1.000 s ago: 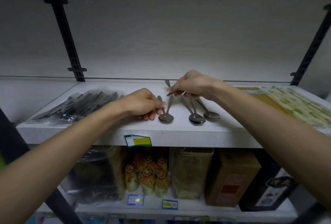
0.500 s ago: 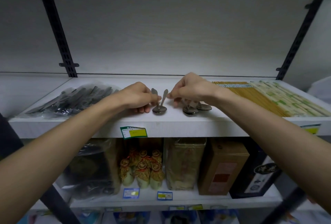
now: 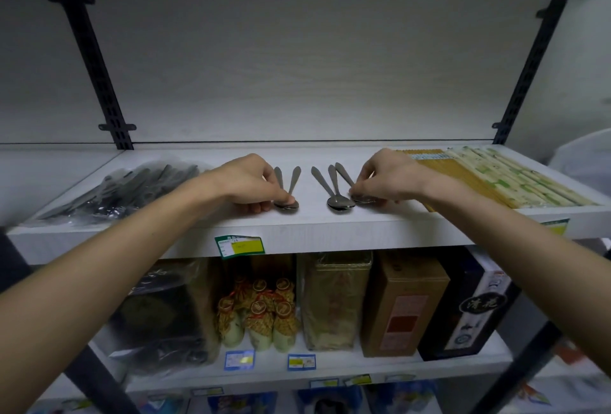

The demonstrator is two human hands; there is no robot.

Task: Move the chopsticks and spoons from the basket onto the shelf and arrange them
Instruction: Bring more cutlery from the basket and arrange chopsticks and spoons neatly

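A white shelf (image 3: 330, 231) spans the view, with wrapped chopsticks (image 3: 496, 179) at 3 o'clock and bagged dark cutlery (image 3: 132, 188) at 9 o'clock. At centre lie five steel spoons (image 3: 334, 188), handles pointing to 12 o'clock. The left hand (image 3: 251, 182) has its grip pinched on the left pair's bowls; the right hand (image 3: 386, 179) pinches the rightmost bowl. Best done by sliding bowls level with the front edge, handles parallel.
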